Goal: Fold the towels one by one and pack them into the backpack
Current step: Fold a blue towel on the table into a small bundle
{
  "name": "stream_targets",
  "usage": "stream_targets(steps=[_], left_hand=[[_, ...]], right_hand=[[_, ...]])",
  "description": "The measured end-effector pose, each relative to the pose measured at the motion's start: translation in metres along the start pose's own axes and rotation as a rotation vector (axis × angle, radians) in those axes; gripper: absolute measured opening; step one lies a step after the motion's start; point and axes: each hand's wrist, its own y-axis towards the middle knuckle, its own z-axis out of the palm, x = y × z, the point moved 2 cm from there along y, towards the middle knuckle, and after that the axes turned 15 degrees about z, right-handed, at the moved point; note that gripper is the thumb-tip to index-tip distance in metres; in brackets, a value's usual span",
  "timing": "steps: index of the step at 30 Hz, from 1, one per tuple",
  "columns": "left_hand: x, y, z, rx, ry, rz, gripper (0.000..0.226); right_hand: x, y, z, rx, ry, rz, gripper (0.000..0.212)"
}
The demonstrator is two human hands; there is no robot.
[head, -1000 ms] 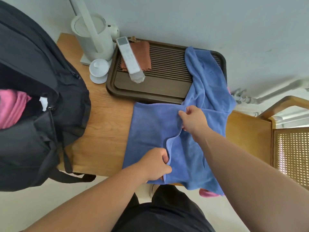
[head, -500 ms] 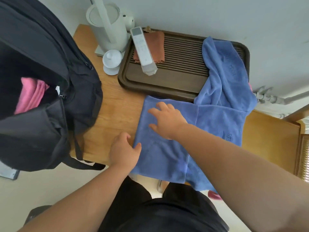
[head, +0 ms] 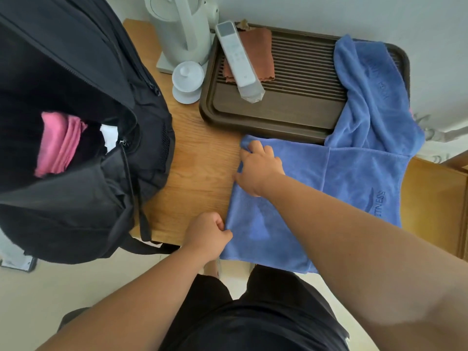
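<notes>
A blue towel (head: 354, 183) lies folded over on the wooden table (head: 197, 173), its far end draped across the brown tray (head: 253, 117). My right hand (head: 260, 171) rests on the towel's left edge near the far-left corner, fingers spread on the cloth. At the near-left edge, my left hand (head: 207, 234) pinches the towel with curled fingers. The black backpack (head: 76, 198) stands open at the left of the table. A folded pink towel (head: 58, 145) sits inside it.
On the tray lie a white remote (head: 238, 59) and a brown cloth (head: 258, 46). A white kettle (head: 182, 29) and a white lidded cup (head: 188, 79) stand at the back by the wall. A wooden chair (head: 430, 198) stands at the right.
Both hands carried the towel's folded flap leftwards and laid it flat. My right hand then slid to the left edge, and my left hand went down to the near-left edge.
</notes>
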Motion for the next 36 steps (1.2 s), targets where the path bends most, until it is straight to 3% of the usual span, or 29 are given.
stream_targets(steps=[7,10,14,16,23,28,31,36], left_hand=[[0.031,-0.012,-0.041,-0.115,-0.036,0.082,0.027],[0.047,-0.018,-0.059,-0.152,0.117,0.162,0.028],[0.06,-0.023,-0.075,-0.139,0.387,0.195,0.03],[0.062,-0.025,-0.077,-0.097,0.497,0.229,0.027],[0.026,-0.025,-0.048,0.055,0.455,0.39,0.02],[-0.013,-0.017,-0.014,0.116,0.406,0.449,0.021],[-0.03,-0.015,0.005,0.124,0.408,0.428,0.021],[-0.038,-0.014,0.029,0.051,0.432,0.295,0.02]], right_hand=[[0.046,-0.004,-0.004,-0.013,0.205,-0.052,0.043],[0.075,-0.004,-0.002,-0.022,0.235,-0.105,0.041],[0.102,-0.005,0.007,0.09,0.272,-0.197,0.066],[0.104,-0.009,0.013,0.118,0.273,-0.209,0.068],[0.027,-0.029,0.013,-0.011,0.344,-0.004,0.051],[-0.05,-0.035,0.007,0.038,0.34,0.182,0.052],[-0.078,-0.032,0.01,0.106,0.282,0.191,0.056],[-0.089,-0.028,0.008,0.105,0.22,0.052,0.054]])
